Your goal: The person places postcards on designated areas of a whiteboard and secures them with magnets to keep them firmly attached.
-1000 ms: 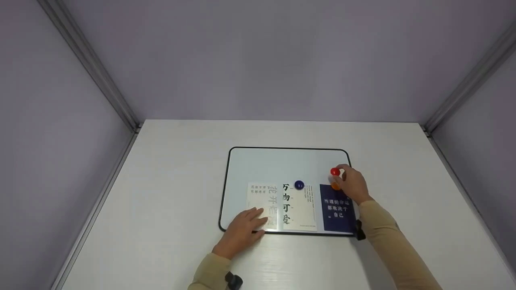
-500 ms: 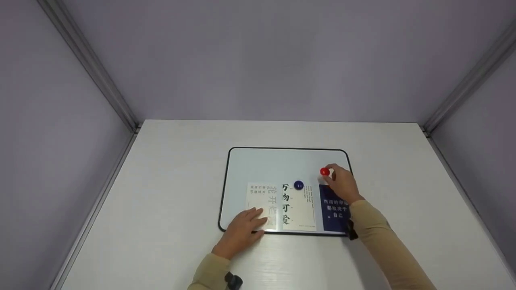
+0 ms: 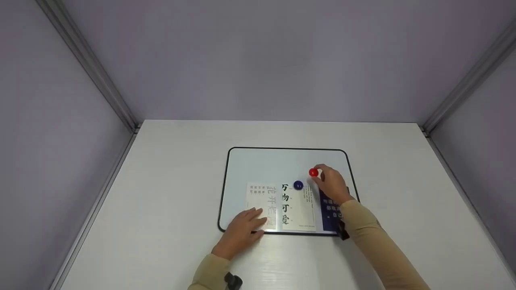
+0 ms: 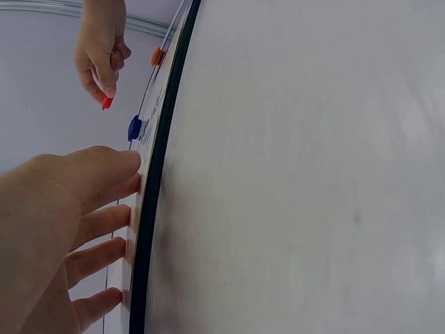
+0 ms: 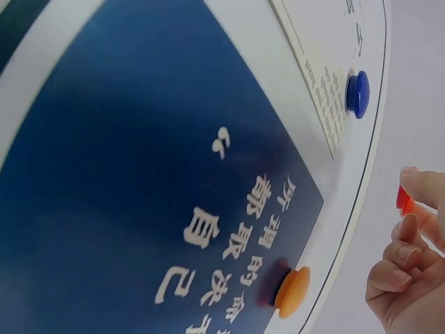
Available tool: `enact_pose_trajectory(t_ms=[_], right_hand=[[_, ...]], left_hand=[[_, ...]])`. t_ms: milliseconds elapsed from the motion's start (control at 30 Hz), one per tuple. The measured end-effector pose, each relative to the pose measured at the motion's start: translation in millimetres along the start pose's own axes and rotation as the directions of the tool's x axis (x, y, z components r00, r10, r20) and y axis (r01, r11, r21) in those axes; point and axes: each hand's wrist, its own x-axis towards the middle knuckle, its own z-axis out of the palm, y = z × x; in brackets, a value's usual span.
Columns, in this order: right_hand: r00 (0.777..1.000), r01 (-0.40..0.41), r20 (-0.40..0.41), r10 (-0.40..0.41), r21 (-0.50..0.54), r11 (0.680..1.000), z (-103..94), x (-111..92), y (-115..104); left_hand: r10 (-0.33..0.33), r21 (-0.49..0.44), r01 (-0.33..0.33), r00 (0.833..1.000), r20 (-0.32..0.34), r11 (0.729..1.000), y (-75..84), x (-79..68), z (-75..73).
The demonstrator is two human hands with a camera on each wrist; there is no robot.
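My right hand [image 3: 331, 184] pinches a red round magnet [image 3: 313, 172] between thumb and fingertips, held above the whiteboard [image 3: 258, 165]. My left hand [image 3: 242, 231] lies with spread, straight fingers on the lower part of the left pale card [image 3: 258, 193], near the board's front edge. A blue magnet [image 3: 298, 185] sits at the top of the middle cream card [image 3: 300, 209]. On the dark blue card [image 5: 153, 153] at the right, an orange magnet [image 5: 292, 292] sits near the top edge; in the head view the right hand hides it.
The black-framed board lies flat on a white table [image 3: 169, 193]. Grey-purple panels [image 3: 278, 60] rise behind and on both sides of the table. Dark wrist cameras [image 3: 233, 280] are strapped over the tan sleeves [image 3: 379, 241].
My right hand has moved left with the red magnet, from over the dark blue card towards the blue magnet. My left hand has stayed in place.
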Motion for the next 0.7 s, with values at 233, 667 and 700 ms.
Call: enact_pose_trajectory(t_ms=[233, 667, 700], right_hand=[[1.0, -0.004, 0.01, 0.004, 0.013, 1.0, 4.7, 0.6, -12.4], [0.997, -0.019, 0.072, 0.017, 0.027, 0.999, 17.5, 1.5, -36.2], [0.997, -0.016, 0.072, 0.014, 0.027, 1.0, 18.1, 1.2, -37.5]], left_hand=[[-0.01, -0.004, 0.01, 1.0, 0.009, 1.0, 0.2, 1.3, -0.8], [-0.014, -0.006, 0.014, 1.0, -0.005, 1.0, -2.4, 0.0, 0.6], [-0.015, -0.01, 0.015, 1.0, -0.004, 1.0, -2.6, 0.1, 0.6]])
